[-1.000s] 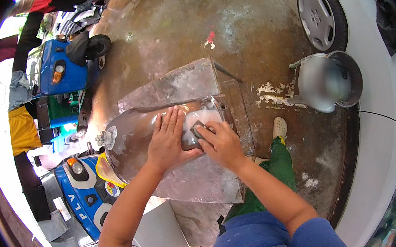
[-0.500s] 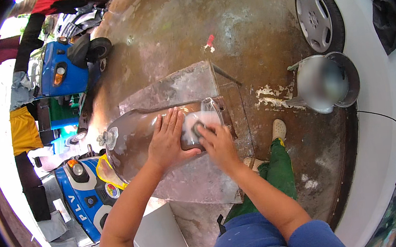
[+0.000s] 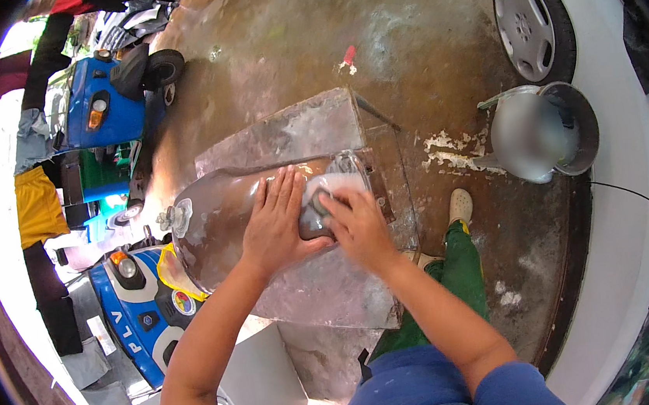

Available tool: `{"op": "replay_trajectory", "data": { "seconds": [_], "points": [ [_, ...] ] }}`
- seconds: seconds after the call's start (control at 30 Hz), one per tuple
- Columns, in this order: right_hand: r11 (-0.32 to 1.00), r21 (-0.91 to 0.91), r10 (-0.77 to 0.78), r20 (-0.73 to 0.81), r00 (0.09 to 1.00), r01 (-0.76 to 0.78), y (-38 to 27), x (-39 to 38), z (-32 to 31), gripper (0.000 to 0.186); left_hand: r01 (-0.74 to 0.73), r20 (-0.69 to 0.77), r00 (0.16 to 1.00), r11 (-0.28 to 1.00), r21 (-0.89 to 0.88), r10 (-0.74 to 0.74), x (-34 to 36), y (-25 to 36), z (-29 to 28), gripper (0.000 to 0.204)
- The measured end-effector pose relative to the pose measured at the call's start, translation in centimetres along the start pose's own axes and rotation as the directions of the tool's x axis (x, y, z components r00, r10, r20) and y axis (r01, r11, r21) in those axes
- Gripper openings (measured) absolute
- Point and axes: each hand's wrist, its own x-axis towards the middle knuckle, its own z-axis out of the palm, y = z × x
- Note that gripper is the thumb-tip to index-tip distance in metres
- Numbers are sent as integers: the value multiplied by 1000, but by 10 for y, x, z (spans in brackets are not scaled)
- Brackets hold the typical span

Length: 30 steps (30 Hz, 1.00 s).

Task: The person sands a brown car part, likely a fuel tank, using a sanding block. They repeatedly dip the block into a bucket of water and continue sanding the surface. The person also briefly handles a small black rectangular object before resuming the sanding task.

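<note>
A large, glossy, brownish-grey rounded body (image 3: 218, 228), perhaps a tank or big jar, lies on its side on a worn table (image 3: 287, 140). A pale knobbed fitting (image 3: 180, 218) juts from its left end. My left hand (image 3: 276, 223) lies flat on its middle, fingers stretched out and together, thumb out to the right. Beside that thumb, my right hand (image 3: 358, 226) pinches a small dark grey-green pad (image 3: 320, 201) against the right part of the surface. Whitish, wet-looking smears (image 3: 342, 181) surround the pad. My right fingers partly hide it.
A grey bucket (image 3: 584, 127) stands at the right, with a blurred whitish patch over it. Beyond it is a white car (image 3: 638, 211) with a silver wheel (image 3: 526, 27). Blue three-wheeled vehicles (image 3: 108, 106) and hanging yellow shorts (image 3: 39, 202) are at the left. A red scrap (image 3: 349, 55) lies on the floor.
My right hand has shifted slightly left and up with the pad over the surface. The left hand stays flat in place. The whole view has tilted a little.
</note>
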Motion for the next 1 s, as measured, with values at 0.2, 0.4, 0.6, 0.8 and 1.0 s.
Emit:
{"op": "replay_trajectory", "data": {
  "seconds": [0.2,0.4,0.6,0.8,1.0],
  "points": [
    [996,-33,84,-98,992,-88,24,55,3,40,-32,-6,999,999,4,32,13,1,-9,125],
    [998,-41,48,-20,999,-49,1,13,-3,39,-10,-11,1000,1000,-14,10,4,0,-4,126],
    [993,-66,99,-41,994,-101,7,21,-2,40,-19,10,1000,1000,16,19,8,1,-8,125],
    [996,-71,59,-56,997,-63,11,36,-11,38,-29,-5,1000,1000,11,29,11,4,-13,125],
    [996,-90,0,5,1000,0,-5,3,-8,37,-15,-15,1000,1000,5,15,4,-1,-5,125]
  ]
}}
